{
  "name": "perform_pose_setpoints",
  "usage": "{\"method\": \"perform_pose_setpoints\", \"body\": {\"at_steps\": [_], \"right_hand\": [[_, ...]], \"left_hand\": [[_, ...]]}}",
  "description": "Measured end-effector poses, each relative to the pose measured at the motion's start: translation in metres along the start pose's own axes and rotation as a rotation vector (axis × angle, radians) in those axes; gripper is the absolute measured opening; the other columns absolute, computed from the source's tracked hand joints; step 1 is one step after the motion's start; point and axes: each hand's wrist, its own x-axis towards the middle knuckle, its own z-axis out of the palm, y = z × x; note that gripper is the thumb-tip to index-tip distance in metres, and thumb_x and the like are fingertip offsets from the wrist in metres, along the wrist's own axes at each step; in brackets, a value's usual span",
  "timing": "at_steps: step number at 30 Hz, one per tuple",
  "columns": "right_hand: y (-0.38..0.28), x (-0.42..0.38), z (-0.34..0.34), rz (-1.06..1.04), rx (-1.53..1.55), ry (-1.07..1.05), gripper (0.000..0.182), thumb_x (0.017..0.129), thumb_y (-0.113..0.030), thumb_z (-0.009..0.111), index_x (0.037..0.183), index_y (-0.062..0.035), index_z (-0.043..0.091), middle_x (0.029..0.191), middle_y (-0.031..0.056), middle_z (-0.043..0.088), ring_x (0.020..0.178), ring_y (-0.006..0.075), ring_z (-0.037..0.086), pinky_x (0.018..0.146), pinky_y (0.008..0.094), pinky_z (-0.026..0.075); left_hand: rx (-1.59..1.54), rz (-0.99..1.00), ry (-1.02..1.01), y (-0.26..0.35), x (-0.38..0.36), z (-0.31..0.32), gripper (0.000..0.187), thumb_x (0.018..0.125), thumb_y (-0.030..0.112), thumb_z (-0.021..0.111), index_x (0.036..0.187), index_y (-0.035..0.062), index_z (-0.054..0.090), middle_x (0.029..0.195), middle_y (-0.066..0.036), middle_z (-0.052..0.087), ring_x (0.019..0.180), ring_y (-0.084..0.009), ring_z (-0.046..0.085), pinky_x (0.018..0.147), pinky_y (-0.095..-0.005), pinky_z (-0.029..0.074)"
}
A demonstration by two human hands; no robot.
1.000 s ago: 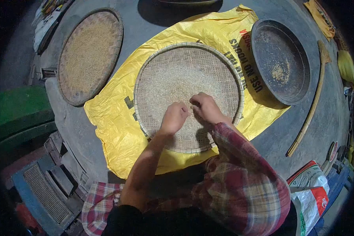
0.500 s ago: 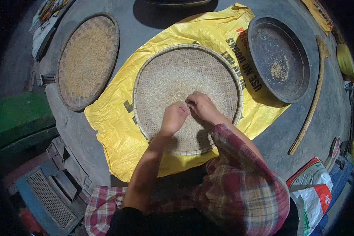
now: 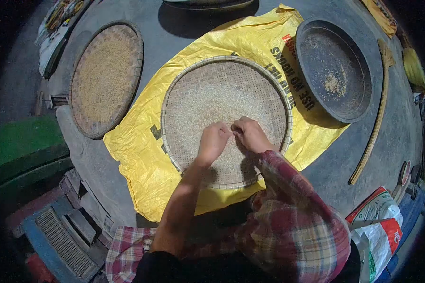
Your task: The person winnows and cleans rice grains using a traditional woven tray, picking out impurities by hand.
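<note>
A round woven bamboo tray (image 3: 189,80) lies on a yellow sack (image 3: 137,165), with pale grains (image 3: 198,106) spread across most of it. Over the lower middle of the tray are both hands, fingertips close together. My left hand (image 3: 214,142) is closed, thumb and fingers pinched. Just right of it, my right hand (image 3: 252,135) is closed in a similar pinch. Anything between the fingertips is too small to make out. The hands cover some of the grain beneath them.
At the left stands a second woven tray (image 3: 138,66) holding yellowish grain. To the right, a dark metal basin (image 3: 311,42) has a little grain in it, with a long-handled broom (image 3: 374,129) beside it. Plastic bags (image 3: 378,236) lie at the lower right, on the grey floor's edge.
My right hand has moved slightly down and right, and my left hand slightly right. Both stay pinched near each other. The whole view has shifted a little.
</note>
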Motion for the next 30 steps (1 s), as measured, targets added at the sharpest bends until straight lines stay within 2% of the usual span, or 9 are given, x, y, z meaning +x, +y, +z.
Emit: {"method": "perform_pose_setpoints", "body": {"at_steps": [7,14,19,21,22,24,26,28,30], "right_hand": [[-0.001,0.013,-0.021,0.209,0.435,-0.055,0.009,0.079,-0.008,0.059,0.085,-0.0018,0.056,0.072,0.0062,0.057,0.065,0.0121,0.052,0.063,0.0280,0.044],[-0.001,0.018,0.002,-0.079,-0.027,0.050,0.016,0.072,-0.005,0.066,0.084,-0.0009,0.057,0.077,0.0149,0.058,0.069,0.0283,0.057,0.067,0.0341,0.046],[0.016,0.017,-0.015,0.257,0.602,-0.114,0.007,0.078,-0.004,0.059,0.081,-0.0002,0.054,0.077,0.0074,0.060,0.067,0.0162,0.058,0.062,0.0296,0.047],[0.015,0.023,-0.020,0.326,0.820,-0.125,0.006,0.079,-0.004,0.058,0.082,-0.0002,0.054,0.077,0.0053,0.060,0.067,0.0135,0.057,0.061,0.0283,0.047],[0.013,0.026,-0.022,0.389,1.034,-0.135,0.006,0.080,-0.004,0.057,0.082,-0.0002,0.053,0.076,0.0031,0.059,0.067,0.0108,0.056,0.060,0.0270,0.047],[0.008,0.031,-0.016,0.322,0.931,-0.109,0.006,0.078,-0.003,0.058,0.082,0.0002,0.054,0.076,0.0066,0.060,0.066,0.0138,0.057,0.059,0.0292,0.047],[-0.003,0.031,-0.008,0.039,0.302,0.025,0.008,0.075,-0.005,0.060,0.079,0.0003,0.055,0.074,0.0146,0.058,0.067,0.0272,0.058,0.064,0.0360,0.047],[-0.005,0.029,0.002,-0.021,0.197,0.044,0.012,0.073,-0.006,0.062,0.081,0.0005,0.056,0.076,0.0181,0.058,0.071,0.0341,0.057,0.066,0.0384,0.047],[-0.007,0.027,0.008,-0.053,0.015,0.032,0.014,0.073,-0.008,0.064,0.082,-0.0003,0.057,0.077,0.0183,0.057,0.073,0.0352,0.057,0.068,0.0403,0.046]], "left_hand": [[-0.840,-0.389,-0.127,-0.026,-0.014,-0.019,0.015,0.076,0.004,0.063,0.089,0.0006,0.056,0.070,-0.004,0.057,0.061,-0.0106,0.053,0.055,-0.0220,0.042],[0.009,-0.040,0.183,-0.007,0.022,-0.015,0.019,0.075,0.012,0.063,0.089,-0.0006,0.060,0.076,-0.012,0.062,0.068,-0.0204,0.060,0.063,-0.0316,0.047],[-0.082,-0.067,-0.010,-0.013,0.010,-0.030,0.017,0.076,0.012,0.061,0.086,-0.0013,0.058,0.076,-0.013,0.062,0.065,-0.0213,0.061,0.060,-0.0330,0.048],[-0.864,-0.471,-0.247,-0.017,0.017,-0.039,0.010,0.077,0.008,0.059,0.083,0.0003,0.057,0.073,-0.009,0.061,0.063,-0.0171,0.060,0.056,-0.0275,0.047],[-0.864,-0.468,-0.244,-0.017,0.020,-0.039,0.010,0.077,0.008,0.059,0.083,0.0003,0.057,0.073,-0.009,0.061,0.063,-0.0171,0.060,0.056,-0.0275,0.047],[-0.938,-0.413,-0.103,-0.007,0.028,-0.040,0.005,0.079,0.004,0.058,0.082,0.0015,0.056,0.068,-0.007,0.058,0.062,-0.0138,0.056,0.055,-0.0213,0.045],[-0.876,-0.379,-0.071,-0.007,0.041,-0.034,0.009,0.077,0.007,0.061,0.082,0.0004,0.058,0.071,-0.009,0.060,0.064,-0.0152,0.057,0.058,-0.0249,0.047],[-0.148,-0.101,0.212,0.004,0.050,-0.027,0.013,0.076,0.010,0.063,0.083,0.0000,0.060,0.075,-0.009,0.062,0.066,-0.0164,0.059,0.062,-0.0283,0.048],[-0.039,-0.115,0.147,-0.003,0.056,-0.025,0.014,0.075,0.012,0.064,0.083,0.0004,0.061,0.077,-0.009,0.063,0.067,-0.0166,0.059,0.064,-0.0293,0.048]]}}
